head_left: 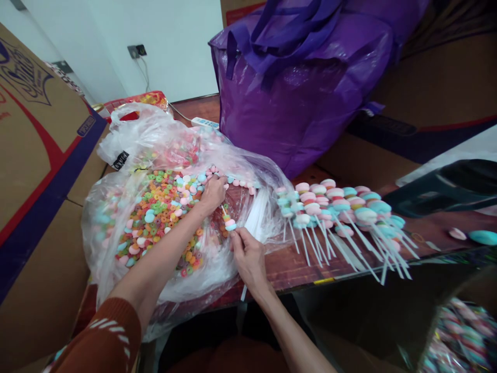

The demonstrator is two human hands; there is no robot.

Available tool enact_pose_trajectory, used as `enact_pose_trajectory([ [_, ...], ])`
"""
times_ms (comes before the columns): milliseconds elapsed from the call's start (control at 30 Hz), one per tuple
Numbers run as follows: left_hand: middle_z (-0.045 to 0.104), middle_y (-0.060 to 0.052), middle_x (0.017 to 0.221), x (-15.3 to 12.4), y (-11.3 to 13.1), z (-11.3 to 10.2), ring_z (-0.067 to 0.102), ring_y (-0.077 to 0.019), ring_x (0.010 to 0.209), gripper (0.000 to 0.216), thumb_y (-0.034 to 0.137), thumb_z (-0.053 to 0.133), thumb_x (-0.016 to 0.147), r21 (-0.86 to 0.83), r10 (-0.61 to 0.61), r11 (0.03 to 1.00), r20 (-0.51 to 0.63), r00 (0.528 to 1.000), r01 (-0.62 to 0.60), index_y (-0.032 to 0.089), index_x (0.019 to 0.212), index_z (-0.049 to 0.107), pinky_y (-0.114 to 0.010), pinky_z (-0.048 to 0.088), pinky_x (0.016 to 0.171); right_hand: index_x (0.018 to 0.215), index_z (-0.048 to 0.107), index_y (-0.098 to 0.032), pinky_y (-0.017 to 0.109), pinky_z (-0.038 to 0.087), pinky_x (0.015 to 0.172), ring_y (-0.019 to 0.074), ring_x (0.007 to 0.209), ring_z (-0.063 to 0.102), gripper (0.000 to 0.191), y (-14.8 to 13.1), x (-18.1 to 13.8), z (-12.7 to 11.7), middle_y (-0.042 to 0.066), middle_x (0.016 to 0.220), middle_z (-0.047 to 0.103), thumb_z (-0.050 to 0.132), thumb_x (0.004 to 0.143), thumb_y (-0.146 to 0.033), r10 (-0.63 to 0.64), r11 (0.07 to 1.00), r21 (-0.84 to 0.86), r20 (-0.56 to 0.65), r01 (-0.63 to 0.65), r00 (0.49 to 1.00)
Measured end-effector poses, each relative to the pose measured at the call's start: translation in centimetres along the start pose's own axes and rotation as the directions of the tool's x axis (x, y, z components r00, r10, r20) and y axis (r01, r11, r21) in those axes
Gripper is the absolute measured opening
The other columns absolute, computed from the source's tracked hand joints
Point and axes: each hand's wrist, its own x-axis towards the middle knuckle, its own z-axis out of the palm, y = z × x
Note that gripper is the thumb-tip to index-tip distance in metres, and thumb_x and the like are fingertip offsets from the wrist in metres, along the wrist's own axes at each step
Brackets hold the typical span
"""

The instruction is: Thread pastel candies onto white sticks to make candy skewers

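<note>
My right hand (250, 259) pinches a candy skewer (230, 224), a white stick with a few small blue, white, pink and yellow pieces threaded near its top. The stick's lower end shows below the hand, at the table edge. My left hand (213, 196) reaches over the open clear plastic bag (112, 274), fingers drawn together at a row of small pink and blue candies (237, 182); what they grip is hidden. Inside the bag lies a heap of colourful ring-shaped gummies (163, 194) mixed with round pastel candies. Loose white sticks (259, 212) lie right of my hands.
Finished-looking candy skewers (341, 204) lie piled on the right of the wooden table (287, 267), sticks over its front edge. A purple bag (279, 114) stands behind. Cardboard boxes (34, 140) flank the table. A dark object (446, 186) and wrapped sweets (462, 336) are at right.
</note>
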Motion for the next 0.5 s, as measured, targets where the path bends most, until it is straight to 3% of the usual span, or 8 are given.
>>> enact_pose_trajectory([
  [133,0.064,-0.007,0.09,-0.9,-0.5,-0.5,0.059,-0.0202,0.085,0.012,0.015,0.057,0.081,-0.225,-0.051,0.974,-0.089,0.995,0.03,0.017,0.088,0.066,-0.034,0.048,0.085,0.067,0.049,-0.021,0.023,0.032,0.055,0.0112,0.053,0.043,0.034,-0.2,0.0,-0.1,-0.005,0.057,0.045,0.045,0.095,-0.038,0.004,1.0,0.026,-0.008,-0.004,1.0],
  [200,0.063,-0.004,0.084,-2.0,-0.7,-0.7,0.059,-0.017,0.077,0.007,0.017,0.059,0.078,-0.412,-0.104,0.91,-0.091,0.99,0.058,0.017,0.085,0.062,-0.029,0.048,0.076,0.067,0.049,-0.021,0.023,0.033,0.056,0.0113,0.054,0.044,0.034,-0.3,0.0,-0.1,-0.005,0.058,0.047,0.045,0.095,-0.039,0.011,0.999,0.053,-0.019,-0.01,1.0],
  [333,0.058,0.002,0.075,-5.1,-0.4,-1.2,0.056,-0.0119,0.068,0.013,0.023,0.064,0.075,-0.754,-0.148,0.65,-0.005,0.989,0.094,0.018,0.084,0.056,-0.023,0.044,0.065,0.066,0.05,-0.021,0.023,0.034,0.056,0.0115,0.053,0.044,0.034,-0.3,0.1,0.0,-0.005,0.056,0.048,0.046,0.095,-0.04,0.026,0.998,0.061,-0.031,-0.024,0.999],
  [500,0.061,0.002,0.086,-8.1,0.5,-1.9,0.057,-0.01,0.071,0.028,0.024,0.069,0.069,-0.905,-0.184,0.405,0.06,0.981,0.131,0.017,0.094,0.058,-0.022,0.045,0.067,0.065,0.049,-0.022,0.024,0.033,0.055,0.0115,0.051,0.044,0.035,0.0,0.2,0.1,-0.005,0.056,0.049,0.047,0.095,-0.041,0.0,0.999,0.041,-0.008,0.0,1.0],
])
